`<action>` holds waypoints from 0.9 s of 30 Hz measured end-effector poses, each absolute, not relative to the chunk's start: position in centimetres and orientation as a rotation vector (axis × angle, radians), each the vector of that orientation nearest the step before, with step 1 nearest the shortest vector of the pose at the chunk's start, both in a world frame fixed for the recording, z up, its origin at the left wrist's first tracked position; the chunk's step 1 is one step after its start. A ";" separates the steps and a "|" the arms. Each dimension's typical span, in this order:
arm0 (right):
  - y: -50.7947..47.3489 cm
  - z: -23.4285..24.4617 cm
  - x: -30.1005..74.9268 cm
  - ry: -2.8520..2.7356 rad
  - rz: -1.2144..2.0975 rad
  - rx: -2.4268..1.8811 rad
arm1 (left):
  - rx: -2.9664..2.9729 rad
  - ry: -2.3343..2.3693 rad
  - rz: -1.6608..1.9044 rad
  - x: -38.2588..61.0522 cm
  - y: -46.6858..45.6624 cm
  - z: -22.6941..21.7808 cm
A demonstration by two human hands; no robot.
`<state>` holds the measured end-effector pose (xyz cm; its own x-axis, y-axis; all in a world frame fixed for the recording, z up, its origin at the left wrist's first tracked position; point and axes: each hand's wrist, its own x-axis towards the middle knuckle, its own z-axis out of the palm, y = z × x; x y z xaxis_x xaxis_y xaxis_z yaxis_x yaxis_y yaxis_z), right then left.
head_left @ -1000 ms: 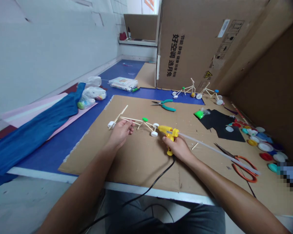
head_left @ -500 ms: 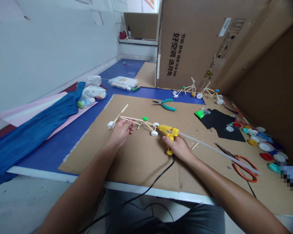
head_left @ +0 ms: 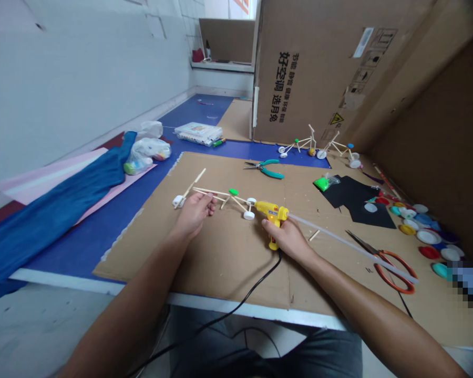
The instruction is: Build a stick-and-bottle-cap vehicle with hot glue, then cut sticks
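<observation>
My left hand is closed on the left end of a stick frame made of thin wooden sticks, with a green cap on top and two white wheels at its right end. In my right hand is a yellow hot glue gun, gripped by its handle. Its nozzle points left, right beside the wheels; whether it touches them I cannot tell. A long clear glue stick sticks out of its back. Just left of my left hand lies a stick piece with white wheels at its lower end.
Beyond the hands lie teal pliers. Orange-handled scissors are at the right, near black sheets and many bottle caps. Two stick models stand before a big cardboard box. A black cord hangs over the table edge.
</observation>
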<state>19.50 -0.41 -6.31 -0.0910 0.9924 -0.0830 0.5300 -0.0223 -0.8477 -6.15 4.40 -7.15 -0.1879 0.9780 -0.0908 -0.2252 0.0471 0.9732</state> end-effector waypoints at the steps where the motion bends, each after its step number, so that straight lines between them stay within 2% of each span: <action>1: -0.4 -6.3 19.5 -1.672 1.023 -1.605 | 0.891 1.217 1.394 -6.1 4.4 -7.1; 27: -0.5 -6.4 19.5 -1.668 1.060 -1.600 | 0.884 1.232 1.391 -6.1 4.2 -7.0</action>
<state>19.53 -0.45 -6.42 -0.1033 0.9886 -0.1092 0.5185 -0.0402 -0.8541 -6.09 4.25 -6.97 -0.1968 0.9750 -0.1032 -0.2198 0.0587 0.9738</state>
